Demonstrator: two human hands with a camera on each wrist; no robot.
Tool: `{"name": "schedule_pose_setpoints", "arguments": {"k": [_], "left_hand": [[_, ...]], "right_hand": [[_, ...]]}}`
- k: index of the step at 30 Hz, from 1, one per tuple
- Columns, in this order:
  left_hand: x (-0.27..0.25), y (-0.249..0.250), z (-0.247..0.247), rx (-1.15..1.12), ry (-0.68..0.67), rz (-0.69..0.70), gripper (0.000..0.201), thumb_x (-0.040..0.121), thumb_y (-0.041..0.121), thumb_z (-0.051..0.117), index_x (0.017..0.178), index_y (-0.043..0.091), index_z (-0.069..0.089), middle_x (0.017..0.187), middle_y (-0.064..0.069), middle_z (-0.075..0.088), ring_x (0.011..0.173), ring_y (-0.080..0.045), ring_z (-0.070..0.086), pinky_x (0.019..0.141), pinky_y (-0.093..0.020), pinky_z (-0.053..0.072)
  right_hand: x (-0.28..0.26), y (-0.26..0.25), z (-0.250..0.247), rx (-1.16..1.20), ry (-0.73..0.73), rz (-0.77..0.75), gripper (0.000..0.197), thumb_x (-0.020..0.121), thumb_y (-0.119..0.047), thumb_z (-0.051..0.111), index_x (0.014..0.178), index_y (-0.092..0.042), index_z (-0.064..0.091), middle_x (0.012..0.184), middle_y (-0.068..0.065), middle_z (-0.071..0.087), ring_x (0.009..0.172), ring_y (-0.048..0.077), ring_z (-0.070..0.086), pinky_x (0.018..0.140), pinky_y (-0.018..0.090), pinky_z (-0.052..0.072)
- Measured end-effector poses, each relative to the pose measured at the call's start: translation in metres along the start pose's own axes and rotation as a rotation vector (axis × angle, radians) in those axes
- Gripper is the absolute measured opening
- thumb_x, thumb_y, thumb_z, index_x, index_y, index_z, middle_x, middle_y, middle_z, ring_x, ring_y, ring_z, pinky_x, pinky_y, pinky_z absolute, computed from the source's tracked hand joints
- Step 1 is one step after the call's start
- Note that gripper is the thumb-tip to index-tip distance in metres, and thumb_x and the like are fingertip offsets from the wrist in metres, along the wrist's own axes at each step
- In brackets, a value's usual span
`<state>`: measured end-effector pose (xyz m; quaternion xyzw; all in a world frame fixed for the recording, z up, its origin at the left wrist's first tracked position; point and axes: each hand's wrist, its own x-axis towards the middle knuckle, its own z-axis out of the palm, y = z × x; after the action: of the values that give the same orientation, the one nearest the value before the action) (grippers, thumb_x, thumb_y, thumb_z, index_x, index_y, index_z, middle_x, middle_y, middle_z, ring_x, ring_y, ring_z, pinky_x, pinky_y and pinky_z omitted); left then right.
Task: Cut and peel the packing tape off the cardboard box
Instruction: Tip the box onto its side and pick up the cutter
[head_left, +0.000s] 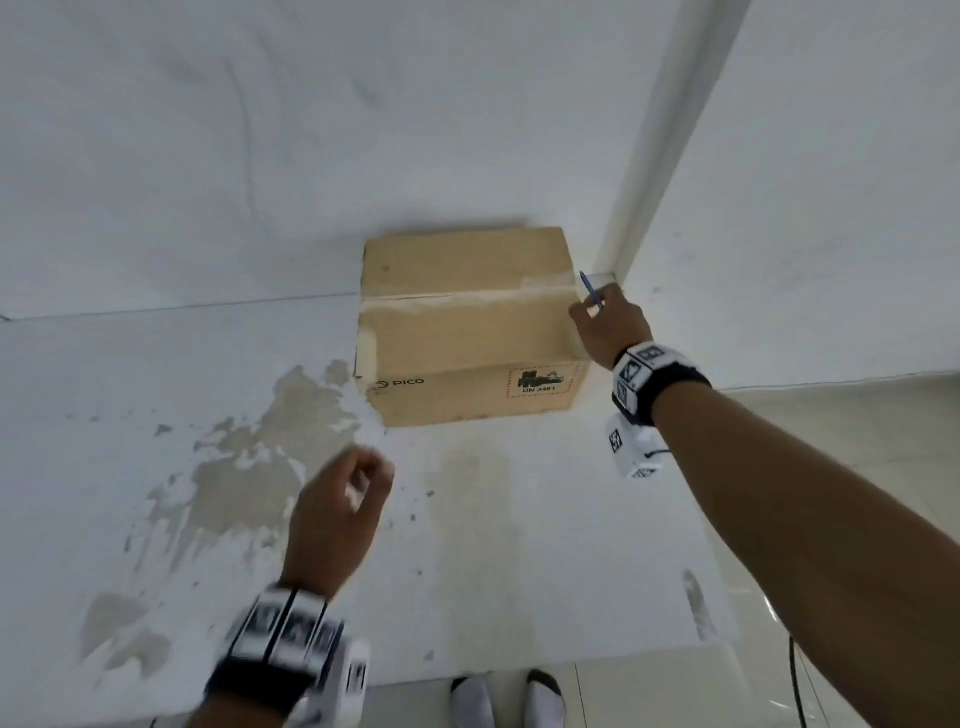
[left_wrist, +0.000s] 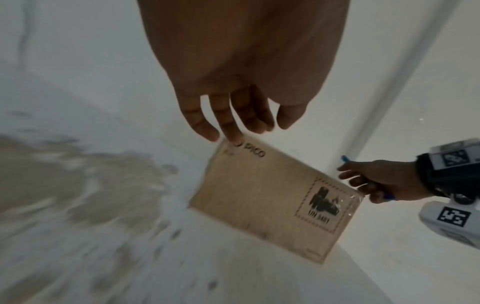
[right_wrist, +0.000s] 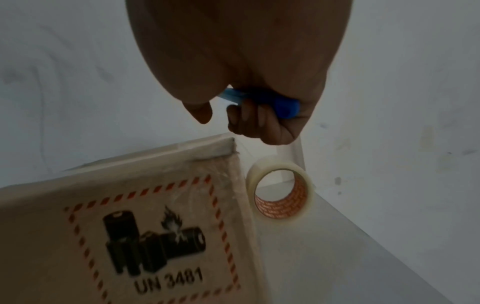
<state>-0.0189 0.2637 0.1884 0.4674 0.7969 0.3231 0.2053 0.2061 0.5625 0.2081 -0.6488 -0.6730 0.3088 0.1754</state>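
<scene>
A brown cardboard box (head_left: 467, 322) printed with PICO and a UN 3481 battery label stands on the white floor against the wall. Clear packing tape (head_left: 467, 301) runs across its top seam and down its sides. My right hand (head_left: 608, 319) is at the box's top right corner and grips a blue cutter (head_left: 589, 288), whose handle (right_wrist: 272, 102) shows in the right wrist view. My left hand (head_left: 353, 499) hovers in front of the box with fingers loosely curled and holds nothing; in the left wrist view its fingers (left_wrist: 228, 123) hang relaxed near the box (left_wrist: 272, 197).
A roll of clear tape (right_wrist: 280, 189) stands on edge just right of the box, by a white wall corner (head_left: 654, 182). The floor (head_left: 260, 467) has patches of worn paint. My two feet (head_left: 509, 699) show at the bottom edge.
</scene>
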Motion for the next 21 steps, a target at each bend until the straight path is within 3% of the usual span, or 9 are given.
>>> {"name": "schedule_pose_setpoints", "arguments": {"k": [1, 3, 6, 9, 11, 14, 21], "left_hand": [[0.029, 0.012, 0.003, 0.031, 0.027, 0.056, 0.022, 0.094, 0.046, 0.056, 0.099, 0.027, 0.065, 0.092, 0.006, 0.070, 0.084, -0.019, 0.066, 0.074, -0.033, 0.055], [0.075, 0.032, 0.016, 0.115, 0.070, 0.126, 0.048, 0.088, 0.047, 0.051, 0.118, 0.013, 0.065, 0.118, -0.008, 0.068, 0.106, -0.033, 0.064, 0.087, -0.044, 0.054], [0.119, 0.050, 0.041, 0.266, 0.076, 0.183, 0.066, 0.087, 0.053, 0.053, 0.138, 0.012, 0.057, 0.145, -0.013, 0.057, 0.132, -0.038, 0.055, 0.103, -0.051, 0.045], [0.140, 0.051, 0.064, 0.412, -0.021, 0.117, 0.074, 0.098, 0.060, 0.049, 0.157, 0.017, 0.040, 0.168, -0.012, 0.034, 0.155, -0.037, 0.031, 0.123, -0.056, 0.024], [0.142, 0.044, 0.075, 0.474, -0.050, 0.084, 0.076, 0.101, 0.065, 0.038, 0.162, 0.019, 0.034, 0.174, -0.009, 0.024, 0.160, -0.036, 0.020, 0.128, -0.055, 0.013], [0.140, 0.037, 0.079, 0.461, -0.006, 0.121, 0.083, 0.096, 0.070, 0.023, 0.160, 0.019, 0.038, 0.173, -0.010, 0.029, 0.159, -0.038, 0.024, 0.127, -0.056, 0.013], [0.143, 0.033, 0.073, 0.476, -0.015, 0.148, 0.078, 0.096, 0.069, 0.027, 0.154, 0.021, 0.047, 0.168, -0.009, 0.038, 0.156, -0.037, 0.031, 0.126, -0.055, 0.020]], "right_hand": [[0.009, -0.004, 0.004, -0.021, -0.006, -0.003, 0.037, 0.098, -0.041, 0.052, 0.122, -0.012, 0.051, 0.113, 0.014, 0.068, 0.085, 0.028, 0.058, 0.074, 0.030, 0.041], [0.023, -0.011, 0.010, -0.053, -0.007, -0.013, 0.045, 0.099, -0.045, 0.051, 0.130, -0.012, 0.047, 0.122, 0.014, 0.065, 0.097, 0.030, 0.063, 0.077, 0.030, 0.040], [0.040, -0.017, 0.016, -0.109, 0.003, -0.021, 0.055, 0.097, -0.048, 0.052, 0.138, -0.012, 0.042, 0.132, 0.013, 0.059, 0.115, 0.033, 0.061, 0.084, 0.033, 0.042], [0.054, -0.017, 0.021, -0.155, -0.015, -0.041, 0.063, 0.096, -0.051, 0.052, 0.145, -0.014, 0.037, 0.137, 0.013, 0.055, 0.120, 0.035, 0.058, 0.093, 0.040, 0.045], [0.061, -0.016, 0.022, -0.170, -0.032, -0.063, 0.067, 0.097, -0.052, 0.052, 0.150, -0.017, 0.031, 0.138, 0.015, 0.055, 0.122, 0.036, 0.057, 0.094, 0.039, 0.045], [0.066, -0.013, 0.021, -0.176, -0.074, -0.076, 0.070, 0.097, -0.054, 0.052, 0.154, -0.023, 0.026, 0.139, 0.016, 0.055, 0.125, 0.036, 0.054, 0.098, 0.039, 0.043], [0.052, -0.012, 0.021, -0.095, -0.059, -0.060, 0.067, 0.095, -0.052, 0.056, 0.149, -0.018, 0.033, 0.133, 0.015, 0.059, 0.119, 0.036, 0.058, 0.095, 0.041, 0.045]]}}
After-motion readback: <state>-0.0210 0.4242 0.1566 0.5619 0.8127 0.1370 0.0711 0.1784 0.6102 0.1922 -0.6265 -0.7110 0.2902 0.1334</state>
